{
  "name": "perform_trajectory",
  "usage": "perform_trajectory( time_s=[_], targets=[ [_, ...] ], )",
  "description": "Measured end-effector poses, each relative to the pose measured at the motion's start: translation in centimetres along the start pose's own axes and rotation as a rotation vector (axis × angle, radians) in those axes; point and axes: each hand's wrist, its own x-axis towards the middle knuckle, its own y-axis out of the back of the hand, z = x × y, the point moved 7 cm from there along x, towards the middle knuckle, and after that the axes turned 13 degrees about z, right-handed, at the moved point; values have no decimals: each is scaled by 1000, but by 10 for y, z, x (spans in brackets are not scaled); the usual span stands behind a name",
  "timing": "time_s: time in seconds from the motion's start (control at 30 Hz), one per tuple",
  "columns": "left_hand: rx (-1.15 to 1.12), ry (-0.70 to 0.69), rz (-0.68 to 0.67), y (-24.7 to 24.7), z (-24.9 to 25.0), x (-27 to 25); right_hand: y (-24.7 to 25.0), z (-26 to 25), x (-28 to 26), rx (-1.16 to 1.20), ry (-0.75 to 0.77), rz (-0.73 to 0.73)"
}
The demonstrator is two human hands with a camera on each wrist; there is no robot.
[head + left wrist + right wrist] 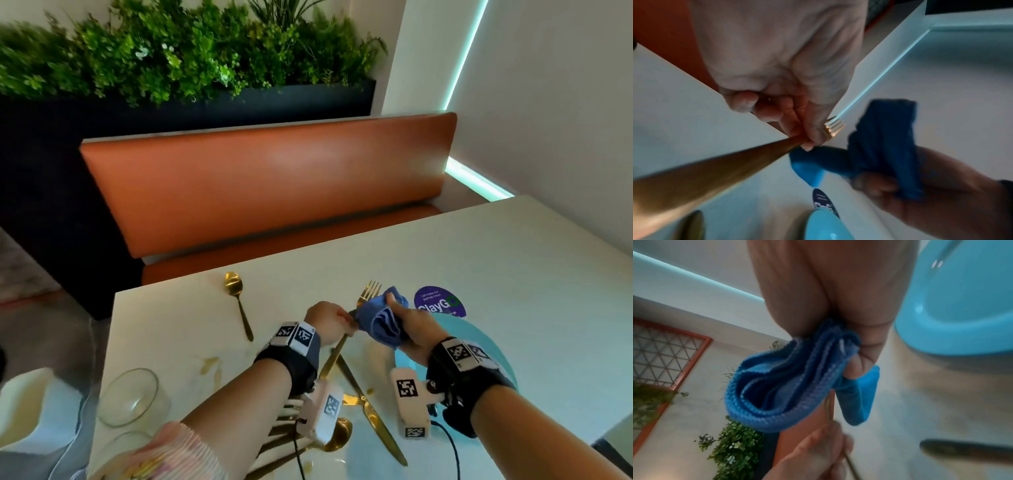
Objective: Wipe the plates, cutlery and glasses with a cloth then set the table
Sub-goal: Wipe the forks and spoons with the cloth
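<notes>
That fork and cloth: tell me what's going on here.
A person is wiping cutlery at a white table. The left hand grips a gold fork by its handle, while the right hand holds a bunched blue cloth against it. A spoon, a knife, a blue plate and glasses lie on the table.

the cloth [380, 322] is showing blue, ribbed in the weave, bunched against a gold fork [368, 291]. beside the fork, a gold spoon [236, 301] and gold knife [373, 414] are gleaming on the white table [513, 274]. right of the fork, a turquoise plate [493, 346] and a purple sticker [440, 301] are showing; beyond, an orange bench [274, 185].
</notes>
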Motion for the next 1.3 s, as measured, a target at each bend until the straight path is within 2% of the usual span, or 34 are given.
perform_trajectory(
  time_s=[0.1, 0.33, 0.43, 0.53, 0.6, 0.63, 0.67, 0.7, 0.73, 0.8, 0.87, 0.97, 1.07, 1.23, 1.3],
  targets=[
    [22, 45, 8, -1, 6, -11, -24, 1, -8, -19, 22, -75],
    [-19, 73, 30, 6, 9, -16, -30, -18, -6, -187, 170, 83],
    [-81, 103, 47, 13, 8, -12, -31, -40, -9, -326, 283, 98],
    [-85, 113, 46, 20, 12, -12, -31, -66, -14, -644, 486, 145],
    [-88, 125, 35, 24, 12, -11, -28, -78, -15, -691, 603, 205],
    [-83, 134, 48, 26, 8, -9, -21, -83, -13, -630, 629, 269],
    [-105, 166, 58, 27, 3, -7, -11, -86, -8, -540, 620, 341],
    [-141, 187, 61, 28, -2, -5, 1, -86, -3, -382, 548, 375],
    [-170, 207, 78, 29, -6, -5, 8, -81, 1, -179, 428, 341],
    [-149, 195, 152, 35, -10, -3, 5, -59, 6, 110, 160, 173],
    [-149, 168, 204, 36, -4, -2, -11, -38, -4, 108, 42, 40],
    [-83, 45, 215, 30, 17, -3, -41, -20, -17, 55, 35, -51],
    [-60, 5, 215, 27, 24, -5, -46, -20, -15, 96, 53, 16],
    [-137, 38, 204, 26, 21, -9, -43, -35, -9, 130, 88, 26],
    [-162, 61, 134, 21, 15, -12, -36, -46, -1, 175, 88, 74]
  ],
)
